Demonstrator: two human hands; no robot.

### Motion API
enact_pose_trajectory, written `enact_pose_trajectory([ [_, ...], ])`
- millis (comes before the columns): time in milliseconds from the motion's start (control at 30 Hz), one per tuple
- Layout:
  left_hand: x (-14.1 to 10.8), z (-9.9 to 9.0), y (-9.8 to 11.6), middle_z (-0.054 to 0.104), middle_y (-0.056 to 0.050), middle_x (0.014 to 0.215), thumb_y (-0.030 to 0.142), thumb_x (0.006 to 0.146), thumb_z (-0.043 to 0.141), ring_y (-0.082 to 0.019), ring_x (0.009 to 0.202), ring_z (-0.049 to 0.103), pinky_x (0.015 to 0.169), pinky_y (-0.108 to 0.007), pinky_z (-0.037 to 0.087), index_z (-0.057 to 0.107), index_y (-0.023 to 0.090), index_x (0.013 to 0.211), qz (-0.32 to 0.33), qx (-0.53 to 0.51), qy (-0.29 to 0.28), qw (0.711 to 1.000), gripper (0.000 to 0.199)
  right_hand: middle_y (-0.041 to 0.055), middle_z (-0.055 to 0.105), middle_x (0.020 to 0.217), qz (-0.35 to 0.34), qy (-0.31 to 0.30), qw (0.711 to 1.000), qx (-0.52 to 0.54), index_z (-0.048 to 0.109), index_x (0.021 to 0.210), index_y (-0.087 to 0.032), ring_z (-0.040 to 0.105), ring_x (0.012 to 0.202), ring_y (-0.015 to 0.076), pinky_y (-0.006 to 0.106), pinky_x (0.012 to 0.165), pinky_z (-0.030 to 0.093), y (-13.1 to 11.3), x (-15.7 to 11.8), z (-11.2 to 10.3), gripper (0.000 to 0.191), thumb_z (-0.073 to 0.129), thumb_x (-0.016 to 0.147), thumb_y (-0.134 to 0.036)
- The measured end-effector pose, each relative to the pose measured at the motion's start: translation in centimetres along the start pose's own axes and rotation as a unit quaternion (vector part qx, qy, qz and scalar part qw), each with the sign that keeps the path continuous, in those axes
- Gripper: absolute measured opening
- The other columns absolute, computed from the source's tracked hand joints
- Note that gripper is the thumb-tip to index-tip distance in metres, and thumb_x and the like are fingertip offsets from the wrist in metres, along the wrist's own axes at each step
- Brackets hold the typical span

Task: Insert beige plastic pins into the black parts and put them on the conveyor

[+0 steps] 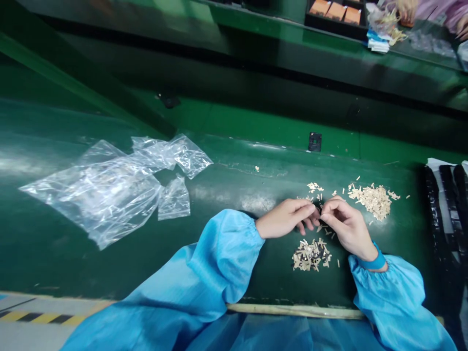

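Observation:
My left hand (293,217) and my right hand (344,225) meet just above the green table, fingertips almost touching. Thumb and forefinger of the left are pressed together, its other fingers curled below. The right pinches as well; whatever sits between the fingertips is too small to name. Below them lies a pile of small beige strips mixed with dark bits (311,254). To the right of my right hand is a larger heap of beige pieces (376,201). A few loose beige pieces (314,187) are scattered behind my fingers.
Crumpled transparent plastic bags (113,190) lie on the left of the table (219,195). A flat black part (315,142) rests at the back edge. Black trays (444,209) stand at the right. Across, another person's hand (406,10) is near a box of orange items (336,24).

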State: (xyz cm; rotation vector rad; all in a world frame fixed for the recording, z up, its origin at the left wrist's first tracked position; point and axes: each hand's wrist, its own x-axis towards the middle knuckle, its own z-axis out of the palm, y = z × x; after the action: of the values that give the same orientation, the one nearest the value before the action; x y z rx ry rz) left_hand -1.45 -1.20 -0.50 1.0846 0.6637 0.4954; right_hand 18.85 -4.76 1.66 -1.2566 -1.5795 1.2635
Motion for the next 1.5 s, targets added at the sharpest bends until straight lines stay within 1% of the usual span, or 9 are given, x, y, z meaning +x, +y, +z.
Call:
enact_pose_trajectory([
  [100,0.0,0.2,0.0,0.069,-0.007,0.083,0.057,0.094,0.056,-0.014,0.07,0.067,0.055,-0.024,0.054,0.06,0.014,0.087,-0.009,-0.03,-0.026,0.999,0.044,0.0017,0.057,0.085,-0.045,0.018,0.999,-0.017,0.066,0.087,-0.023,0.054,0.079,0.0173,0.03,0.069,0.043,0.0,0.0,0.3,0.011,0.066,0.096,-0.028],
  [200,0.0,0.3,0.1,0.067,-0.003,0.075,0.054,0.09,0.064,-0.011,0.061,0.063,0.052,-0.022,0.051,0.059,0.015,0.084,0.002,-0.03,-0.003,1.0,0.04,0.0022,0.058,0.086,-0.046,0.017,0.999,-0.016,0.067,0.088,-0.023,0.054,0.077,0.017,0.029,0.066,0.044,0.2,0.0,0.3,0.01,0.066,0.096,-0.029],
  [400,-0.1,0.4,0.4,0.066,0.0,0.068,0.042,0.087,0.069,-0.008,0.052,0.057,0.051,-0.021,0.047,0.059,0.015,0.083,-0.002,0.018,0.117,0.993,0.03,-0.0004,0.06,0.076,0.059,0.049,0.997,0.019,0.064,0.1,-0.022,0.051,0.061,0.014,0.026,0.055,0.041,0.4,-0.1,0.7,0.019,0.065,0.095,-0.04],
  [533,-0.2,0.9,0.1,0.065,0.0,0.065,0.036,0.085,0.069,-0.011,0.056,0.06,0.051,-0.021,0.048,0.06,0.015,0.081,-0.018,0.046,0.149,0.988,0.023,-0.0026,0.056,0.064,0.094,0.017,0.995,-0.019,0.062,0.087,-0.02,0.047,0.054,0.013,0.026,0.051,0.036,0.3,-0.1,1.2,0.022,0.066,0.092,-0.042],
  [733,-0.2,1.1,0.0,0.065,0.0,0.066,0.032,0.087,0.064,-0.011,0.058,0.06,0.05,-0.02,0.049,0.061,0.015,0.082,-0.003,0.066,0.151,0.986,0.018,-0.0025,0.056,0.061,0.115,0.004,0.993,0.008,0.061,0.08,-0.02,0.048,0.054,0.0128,0.025,0.052,0.037,0.3,-0.1,1.4,0.023,0.066,0.09,-0.041],
  [833,-0.2,1.1,-0.1,0.064,0.001,0.067,0.032,0.089,0.061,-0.009,0.054,0.057,0.05,-0.02,0.048,0.061,0.015,0.083,0.015,0.081,0.147,0.986,0.018,-0.0016,0.059,0.063,0.116,0.015,0.992,0.042,0.062,0.078,-0.02,0.049,0.055,0.0127,0.025,0.053,0.04,0.3,-0.1,1.5,0.024,0.07,0.087,-0.041],
  [967,-0.2,1.2,-0.6,0.066,0.001,0.071,0.033,0.09,0.06,-0.01,0.055,0.06,0.049,-0.02,0.05,0.064,0.016,0.09,0.041,0.116,0.176,0.977,0.017,-0.0005,0.061,0.064,0.105,0.038,0.992,0.06,0.064,0.078,-0.02,0.051,0.055,0.0132,0.026,0.053,0.041,0.3,-0.1,1.9,0.025,0.071,0.086,-0.043],
  [1233,-0.7,1.4,-0.3,0.071,-0.001,0.069,0.026,0.089,0.061,-0.011,0.057,0.06,0.053,-0.02,0.049,0.075,0.018,0.091,0.076,0.212,0.201,0.953,0.017,-0.0018,0.058,0.06,0.085,0.079,0.992,0.041,0.065,0.079,-0.021,0.048,0.052,0.0128,0.025,0.049,0.04,0.5,-0.2,2.1,0.027,0.07,0.087,-0.046],
  [1500,-0.7,1.4,-0.3,0.073,-0.002,0.07,0.025,0.085,0.064,-0.012,0.059,0.062,0.057,-0.021,0.051,0.078,0.017,0.091,0.086,0.198,0.203,0.955,0.017,-0.0016,0.057,0.061,0.064,0.094,0.994,-0.006,0.066,0.077,-0.02,0.046,0.052,0.0121,0.025,0.049,0.039,0.6,-0.6,2.4,0.021,0.069,0.088,-0.037],
])
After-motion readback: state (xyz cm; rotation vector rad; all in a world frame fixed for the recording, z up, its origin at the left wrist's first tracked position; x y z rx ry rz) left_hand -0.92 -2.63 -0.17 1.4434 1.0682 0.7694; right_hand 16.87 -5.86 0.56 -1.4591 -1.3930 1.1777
